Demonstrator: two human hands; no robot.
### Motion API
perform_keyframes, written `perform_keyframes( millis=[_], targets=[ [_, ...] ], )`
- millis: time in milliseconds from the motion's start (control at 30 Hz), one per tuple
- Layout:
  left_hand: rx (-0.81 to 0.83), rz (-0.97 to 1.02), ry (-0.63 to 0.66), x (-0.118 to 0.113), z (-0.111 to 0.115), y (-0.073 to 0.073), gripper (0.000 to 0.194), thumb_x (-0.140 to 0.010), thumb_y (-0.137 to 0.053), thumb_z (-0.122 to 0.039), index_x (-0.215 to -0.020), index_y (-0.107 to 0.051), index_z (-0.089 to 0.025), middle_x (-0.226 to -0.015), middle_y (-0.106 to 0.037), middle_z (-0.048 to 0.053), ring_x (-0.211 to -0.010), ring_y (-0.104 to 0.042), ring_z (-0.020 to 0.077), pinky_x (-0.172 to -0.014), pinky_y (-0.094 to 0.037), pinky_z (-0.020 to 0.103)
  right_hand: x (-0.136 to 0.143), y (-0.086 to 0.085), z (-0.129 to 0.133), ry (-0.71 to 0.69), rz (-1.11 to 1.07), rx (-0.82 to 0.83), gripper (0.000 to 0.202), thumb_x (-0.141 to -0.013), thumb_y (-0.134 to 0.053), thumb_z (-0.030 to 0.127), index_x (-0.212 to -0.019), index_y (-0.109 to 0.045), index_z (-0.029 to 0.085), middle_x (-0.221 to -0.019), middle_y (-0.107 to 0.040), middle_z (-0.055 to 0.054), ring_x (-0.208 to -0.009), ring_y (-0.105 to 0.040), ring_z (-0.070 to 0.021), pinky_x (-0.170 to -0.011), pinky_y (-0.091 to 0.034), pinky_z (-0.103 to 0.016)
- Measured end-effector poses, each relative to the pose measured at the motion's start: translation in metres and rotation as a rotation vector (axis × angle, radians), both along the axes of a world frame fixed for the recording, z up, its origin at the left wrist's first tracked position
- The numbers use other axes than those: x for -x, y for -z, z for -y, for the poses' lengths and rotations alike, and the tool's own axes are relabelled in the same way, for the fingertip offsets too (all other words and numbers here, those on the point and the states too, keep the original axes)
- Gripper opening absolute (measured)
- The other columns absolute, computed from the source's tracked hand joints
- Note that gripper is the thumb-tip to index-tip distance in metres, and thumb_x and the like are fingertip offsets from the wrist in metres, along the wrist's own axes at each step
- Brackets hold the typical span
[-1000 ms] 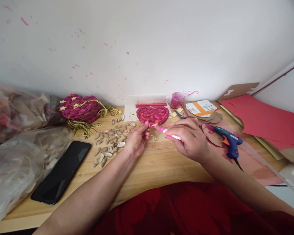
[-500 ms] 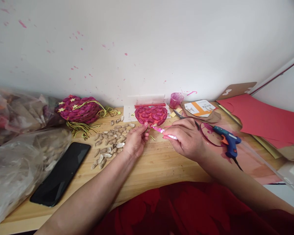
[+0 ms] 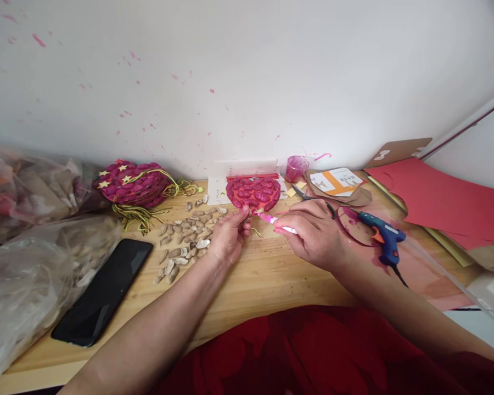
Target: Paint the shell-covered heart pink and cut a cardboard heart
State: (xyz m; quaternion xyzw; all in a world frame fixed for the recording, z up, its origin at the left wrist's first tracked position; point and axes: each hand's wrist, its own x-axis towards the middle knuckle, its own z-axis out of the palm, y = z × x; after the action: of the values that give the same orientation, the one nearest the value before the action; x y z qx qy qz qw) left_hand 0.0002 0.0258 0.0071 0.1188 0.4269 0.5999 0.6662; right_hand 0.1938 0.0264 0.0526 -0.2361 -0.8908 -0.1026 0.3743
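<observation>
A round craft piece covered in magenta-painted peanut shells is in front of me, against a white sheet by the wall. My left hand is closed in a pinch at its lower edge, thumb on top. Wet-looking paint coats most of the shells; one pale shell shows at the bottom. In my right hand is a paintbrush with a white handle, its pink-stained tip touching or very near that lower edge. Bare peanut shells lie scattered left of my left hand.
A pink-stained cup stands near the wall, with scissors before it. Rightward lie a blue glue gun and red paper. On the left are finished-looking magenta pieces, a black phone and plastic bags.
</observation>
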Motion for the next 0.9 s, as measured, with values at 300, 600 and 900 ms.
perform_keyframes(
  millis=[300, 600, 900],
  targets=[
    [0.072, 0.119, -0.002, 0.002, 0.002, -0.009, 0.012, -0.086, -0.073, -0.013, -0.077, -0.065, -0.011, -0.062, -0.058, 0.000, -0.043, -0.047, 0.0029, -0.039, -0.038, 0.011, -0.006, -0.003, -0.004, 0.003, -0.105, 0.004, 0.009, -0.093, -0.064, 0.017, -0.100, -0.065, 0.024, -0.080, -0.074, -0.001, -0.081, -0.066, -0.0204, -0.080, -0.045, -0.038],
    [0.085, 0.154, -0.015, -0.004, 0.010, -0.020, 0.015, -0.094, -0.061, -0.011, -0.079, -0.063, -0.010, -0.066, -0.057, 0.001, -0.045, -0.045, 0.0026, -0.040, -0.038, 0.011, -0.009, -0.008, -0.004, -0.007, -0.209, 0.045, 0.008, -0.093, -0.064, 0.017, -0.098, -0.066, 0.022, -0.080, -0.074, -0.002, -0.082, -0.067, -0.0204, -0.078, -0.048, -0.038],
    [0.066, 0.148, -0.015, -0.012, 0.018, -0.033, 0.015, -0.092, -0.066, -0.014, -0.078, -0.060, -0.013, -0.067, -0.055, 0.000, -0.047, -0.043, 0.0024, -0.041, -0.036, 0.011, -0.017, -0.015, -0.005, -0.053, -0.355, 0.219, 0.010, -0.091, -0.064, 0.016, -0.096, -0.069, 0.024, -0.084, -0.073, -0.003, -0.080, -0.065, -0.0192, -0.075, -0.052, -0.034]
  ],
)
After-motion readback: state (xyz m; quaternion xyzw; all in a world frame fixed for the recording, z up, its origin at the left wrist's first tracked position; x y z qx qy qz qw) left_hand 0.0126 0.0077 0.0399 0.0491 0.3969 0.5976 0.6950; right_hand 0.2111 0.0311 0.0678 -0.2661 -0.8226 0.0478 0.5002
